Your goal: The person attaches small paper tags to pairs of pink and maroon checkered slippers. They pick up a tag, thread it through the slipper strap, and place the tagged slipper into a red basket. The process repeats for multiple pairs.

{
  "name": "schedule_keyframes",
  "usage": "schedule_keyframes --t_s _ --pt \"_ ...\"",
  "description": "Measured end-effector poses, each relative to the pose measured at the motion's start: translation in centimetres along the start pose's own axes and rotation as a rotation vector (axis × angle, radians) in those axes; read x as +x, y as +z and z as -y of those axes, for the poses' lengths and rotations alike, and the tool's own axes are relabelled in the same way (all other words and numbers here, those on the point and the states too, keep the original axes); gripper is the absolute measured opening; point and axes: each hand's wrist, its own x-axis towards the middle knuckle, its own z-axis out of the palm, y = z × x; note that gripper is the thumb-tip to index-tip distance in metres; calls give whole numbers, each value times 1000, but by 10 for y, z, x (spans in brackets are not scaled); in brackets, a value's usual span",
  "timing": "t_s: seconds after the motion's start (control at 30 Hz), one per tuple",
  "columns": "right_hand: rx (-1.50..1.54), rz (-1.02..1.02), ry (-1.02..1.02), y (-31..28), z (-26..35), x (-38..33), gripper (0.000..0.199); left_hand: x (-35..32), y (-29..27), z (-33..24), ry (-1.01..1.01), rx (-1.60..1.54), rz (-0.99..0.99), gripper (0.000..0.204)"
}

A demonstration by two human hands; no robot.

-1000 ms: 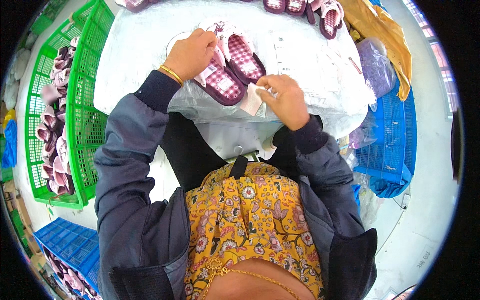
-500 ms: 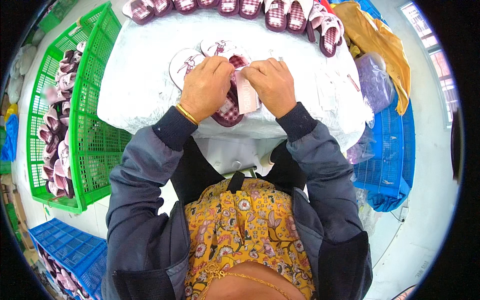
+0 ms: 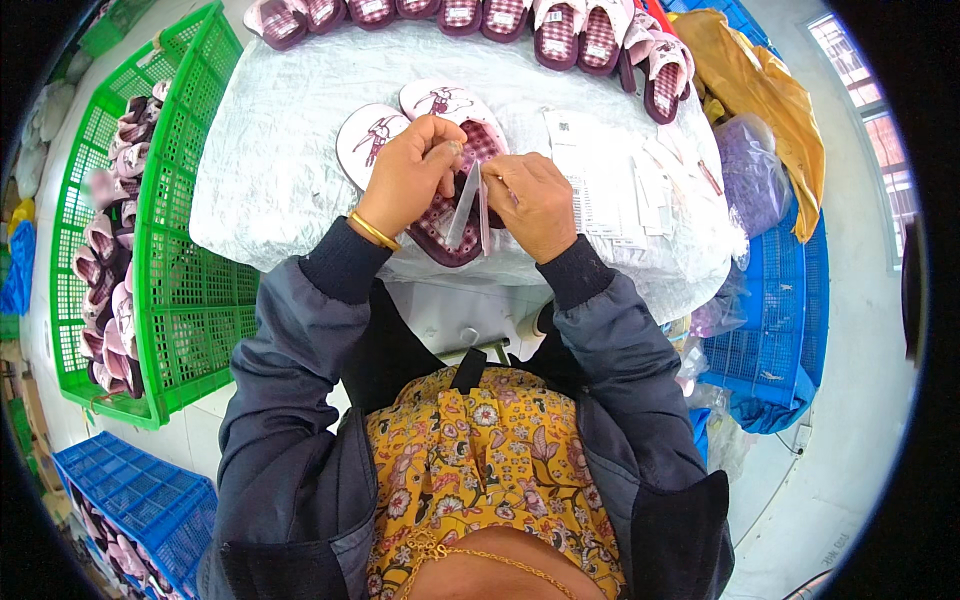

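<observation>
Left hand [image 3: 405,178] and right hand [image 3: 535,200] close together over the middle of the desk [image 3: 290,170], both above a checked slipper [image 3: 450,225] lying on the white cover. Left fingers pinched on the top of a thin pale strip [image 3: 462,205] — a tag or sticker backing, cannot tell which. Right fingers pinched on a pinkish slip [image 3: 484,205] just beside it, the two touching over the slipper's sole. Gold bangle [image 3: 373,230] on the left wrist. Two more slippers [image 3: 400,125] just beyond the left hand, soles up, pale with a printed figure. Row of checked slippers [image 3: 480,18] along the far edge. Loose white tags [image 3: 620,185] scattered right of the hands. Green crate [image 3: 150,220] at left, part-filled with slippers; blue crate [image 3: 770,320] at right — another blue crate [image 3: 130,510] near left.
</observation>
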Motion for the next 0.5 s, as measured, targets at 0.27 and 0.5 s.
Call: schedule_keyframes --t_s 0.27,0.5 --pt "-181 68 -17 -4 -10 -1 18 4 -3 0 -63 -54 54 16" --pt "-179 245 -123 -15 -1 12 15 3 -11 -7 -61 37 92 17"
